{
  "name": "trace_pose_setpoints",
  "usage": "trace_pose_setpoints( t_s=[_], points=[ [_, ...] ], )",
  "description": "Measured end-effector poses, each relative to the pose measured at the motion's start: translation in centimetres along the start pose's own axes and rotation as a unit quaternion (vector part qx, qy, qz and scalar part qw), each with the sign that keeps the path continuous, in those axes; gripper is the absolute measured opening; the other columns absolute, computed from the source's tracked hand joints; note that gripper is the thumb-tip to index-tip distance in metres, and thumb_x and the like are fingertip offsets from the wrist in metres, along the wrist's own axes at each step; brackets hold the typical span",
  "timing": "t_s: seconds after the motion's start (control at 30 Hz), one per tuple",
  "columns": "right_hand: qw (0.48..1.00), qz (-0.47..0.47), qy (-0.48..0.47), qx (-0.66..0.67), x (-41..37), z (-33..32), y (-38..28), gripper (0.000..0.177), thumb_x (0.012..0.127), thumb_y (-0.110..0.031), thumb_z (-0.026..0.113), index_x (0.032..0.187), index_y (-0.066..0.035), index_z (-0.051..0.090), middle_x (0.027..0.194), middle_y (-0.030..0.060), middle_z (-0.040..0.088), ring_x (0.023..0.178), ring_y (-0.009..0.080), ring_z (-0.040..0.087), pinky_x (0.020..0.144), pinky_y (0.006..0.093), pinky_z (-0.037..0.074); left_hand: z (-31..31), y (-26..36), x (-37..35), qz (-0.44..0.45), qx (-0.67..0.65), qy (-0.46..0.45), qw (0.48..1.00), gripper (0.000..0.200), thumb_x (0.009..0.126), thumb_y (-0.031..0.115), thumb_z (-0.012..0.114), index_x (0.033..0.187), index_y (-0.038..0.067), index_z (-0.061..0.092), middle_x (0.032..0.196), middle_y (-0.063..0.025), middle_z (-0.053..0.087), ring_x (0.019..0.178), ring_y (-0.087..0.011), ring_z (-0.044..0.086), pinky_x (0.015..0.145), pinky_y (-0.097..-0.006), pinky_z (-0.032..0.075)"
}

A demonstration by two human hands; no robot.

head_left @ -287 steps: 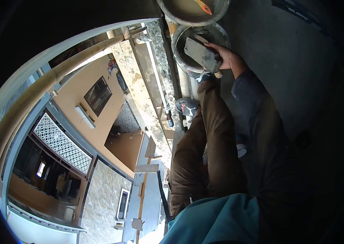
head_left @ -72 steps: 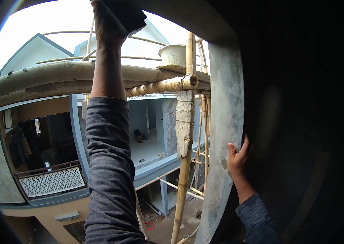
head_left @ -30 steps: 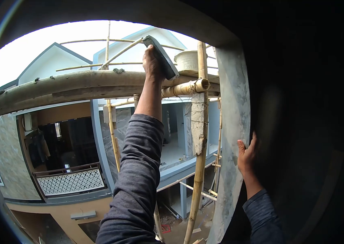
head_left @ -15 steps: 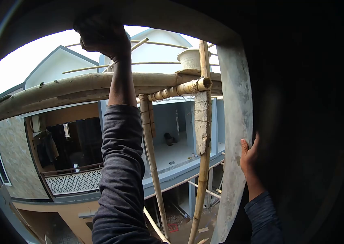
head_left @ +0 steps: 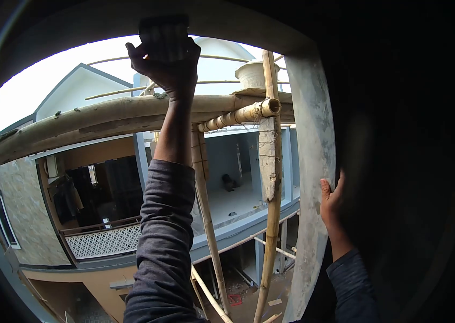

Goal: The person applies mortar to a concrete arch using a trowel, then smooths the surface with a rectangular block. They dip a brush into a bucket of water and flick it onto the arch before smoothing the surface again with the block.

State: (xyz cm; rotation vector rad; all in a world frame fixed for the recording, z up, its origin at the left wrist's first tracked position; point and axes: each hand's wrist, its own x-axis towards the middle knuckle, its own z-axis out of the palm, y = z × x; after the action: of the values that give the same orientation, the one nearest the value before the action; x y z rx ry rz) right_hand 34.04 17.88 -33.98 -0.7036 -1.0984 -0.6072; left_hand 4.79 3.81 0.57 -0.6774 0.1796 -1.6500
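The left hand point(head_left: 169, 71), raised overhead, grips a dark block point(head_left: 164, 22) (right hand point(head_left: 332, 202) open against the jamb point(head_left: 310, 129)).

Below the left hand's point(head_left: 168, 67) grip is a wrinkled, matt cloth sleeve point(head_left: 165, 231), with a smooth bamboo pole point(head_left: 241, 114), rough wooden board point(head_left: 268, 156) and mottled, matt cement-like jamb point(head_left: 312, 134) to its right.

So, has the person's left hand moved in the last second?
Yes. Judged against the pale bucket, the left hand, with its dark block, has moved up and farther left.
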Motion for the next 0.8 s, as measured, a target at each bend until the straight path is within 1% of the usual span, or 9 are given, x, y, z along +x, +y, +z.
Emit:
trace_pose_setpoints(
  t_s=[0.07, 0.17, 0.3, 0.47, 0.53, 0.6, 0.67, 0.73, 0.8],
  points=[
    [0.998, 0.038, -0.032, -0.03, 0.0, -0.3, -0.6, 0.06, 0.089, -0.034, 0.066, 0.134, 0.0, 0.045, 0.124, 0.0263, 0.05, 0.116, 0.0433, 0.049, 0.098, 0.0475, 0.04, -2.1, -3.2, 3.6, -0.006, 0.006, -0.015, 1.0, 0.071, 0.069, 0.027, 0.076, 0.126, 0.007, 0.04, 0.113, -0.0104, 0.046, 0.109, -0.0273, 0.042, 0.095, -0.0424, 0.036],
    [0.999, 0.035, -0.014, -0.009, -0.3, 0.3, -0.1, 0.06, 0.089, -0.033, 0.067, 0.134, 0.0, 0.046, 0.124, 0.0262, 0.05, 0.116, 0.0426, 0.05, 0.098, 0.0475, 0.041, -2.1, -5.2, 5.9, -0.017, 0.03, -0.029, 0.999, 0.074, 0.068, 0.026, 0.076, 0.128, 0.007, 0.038, 0.115, -0.0112, 0.045, 0.111, -0.0287, 0.04, 0.096, -0.0438, 0.034],
    [0.999, 0.038, -0.02, -0.001, -0.2, 0.0, -0.2, 0.062, 0.088, -0.035, 0.067, 0.134, 0.0, 0.046, 0.123, 0.0266, 0.05, 0.116, 0.0423, 0.049, 0.098, 0.0477, 0.04, 1.5, -3.3, 2.5, -0.021, 0.053, -0.015, 0.998, 0.077, 0.066, 0.026, 0.077, 0.13, 0.006, 0.037, 0.118, -0.0123, 0.044, 0.113, -0.0305, 0.038, 0.097, -0.0456, 0.033],
    [0.998, 0.044, -0.006, 0.049, -0.7, 0.9, 0.8, 0.064, 0.09, -0.041, 0.063, 0.135, 0.0, 0.046, 0.124, 0.0268, 0.05, 0.117, 0.044, 0.048, 0.099, 0.0482, 0.04, 8.2, 3.3, -5.9, -0.037, 0.032, -0.026, 0.998, 0.082, 0.065, 0.025, 0.078, 0.132, 0.005, 0.035, 0.122, -0.0136, 0.043, 0.116, -0.0328, 0.036, 0.099, -0.048, 0.031],
    [0.995, 0.073, -0.022, 0.057, -0.9, 0.9, 0.7, 0.064, 0.09, -0.04, 0.062, 0.137, 0.0, 0.044, 0.126, 0.0272, 0.049, 0.119, 0.044, 0.047, 0.1, 0.0486, 0.039, 10.0, 6.4, -9.2, -0.039, -0.003, -0.063, 0.997, 0.084, 0.064, 0.024, 0.078, 0.133, 0.005, 0.034, 0.124, -0.0141, 0.043, 0.117, -0.0337, 0.035, 0.099, -0.0489, 0.03],
    [0.996, 0.078, -0.047, 0.027, -0.4, -0.4, -0.2, 0.064, 0.09, -0.04, 0.062, 0.138, 0.0, 0.043, 0.127, 0.0273, 0.048, 0.12, 0.0442, 0.047, 0.101, 0.0489, 0.039, 10.6, 9.4, -12.4, -0.025, -0.042, -0.196, 0.979, 0.084, 0.06, 0.019, 0.079, 0.132, 0.006, 0.036, 0.128, -0.017, 0.042, 0.118, -0.035, 0.037, 0.1, -0.0487, 0.032],
    [0.994, 0.078, -0.072, 0.0, 0.1, -0.8, -0.3, 0.065, 0.091, -0.039, 0.061, 0.138, 0.0, 0.042, 0.128, 0.0274, 0.047, 0.121, 0.0443, 0.046, 0.102, 0.0492, 0.038, 9.9, 11.8, -14.3, -0.021, -0.088, -0.252, 0.963, 0.087, 0.06, 0.021, 0.083, 0.131, 0.006, 0.035, 0.123, -0.0174, 0.041, 0.114, -0.0336, 0.039, 0.098, -0.0478, 0.033],
    [0.994, 0.08, -0.063, 0.029, -0.2, -0.5, -0.1, 0.064, 0.091, -0.039, 0.062, 0.138, 0.0, 0.042, 0.128, 0.0275, 0.047, 0.121, 0.0447, 0.046, 0.102, 0.0492, 0.039, 8.6, 11.8, -13.6, 0.0, -0.063, -0.225, 0.972, 0.088, 0.06, 0.021, 0.083, 0.132, 0.006, 0.034, 0.122, -0.0171, 0.04, 0.113, -0.0334, 0.038, 0.096, -0.0471, 0.035],
    [0.994, 0.073, -0.048, 0.058, -0.6, 0.3, 0.5, 0.064, 0.09, -0.038, 0.062, 0.138, 0.0, 0.043, 0.128, 0.0277, 0.047, 0.121, 0.0445, 0.047, 0.101, 0.049, 0.04, 6.5, 9.2, -10.7, -0.031, -0.035, -0.137, 0.989, 0.09, 0.058, 0.019, 0.083, 0.131, 0.005, 0.033, 0.121, -0.0171, 0.038, 0.116, -0.0342, 0.035, 0.096, -0.0475, 0.035]
  ],
)
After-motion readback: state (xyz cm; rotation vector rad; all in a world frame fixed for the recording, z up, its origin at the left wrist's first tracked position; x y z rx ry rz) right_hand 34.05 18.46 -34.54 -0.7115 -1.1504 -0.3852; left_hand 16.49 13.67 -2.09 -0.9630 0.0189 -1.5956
